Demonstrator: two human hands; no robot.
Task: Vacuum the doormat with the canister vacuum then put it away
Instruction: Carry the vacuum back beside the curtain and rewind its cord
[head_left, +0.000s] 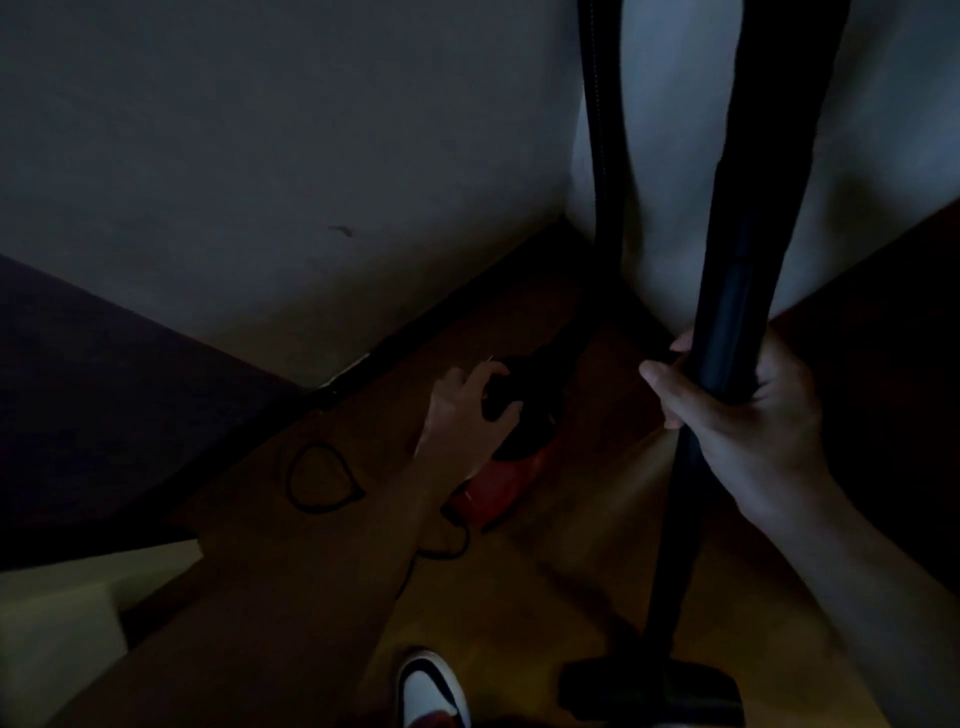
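The scene is dim. A red canister vacuum (496, 486) with a black top sits on the wooden floor in a wall corner. My left hand (465, 415) wraps around the black handle on top of the canister. My right hand (743, 415) grips the black wand (737, 270), which stands nearly upright. The wand's floor head (649, 686) rests on the floor at the bottom of the view. The black hose (602, 130) rises from the canister along the wall. No doormat is visible.
A black power cord (317, 478) lies looped on the floor left of the canister. A dark sofa or bed edge (104, 405) fills the left side. Grey walls (311, 156) meet in a corner behind the canister. My white shoe (431, 686) is at the bottom.
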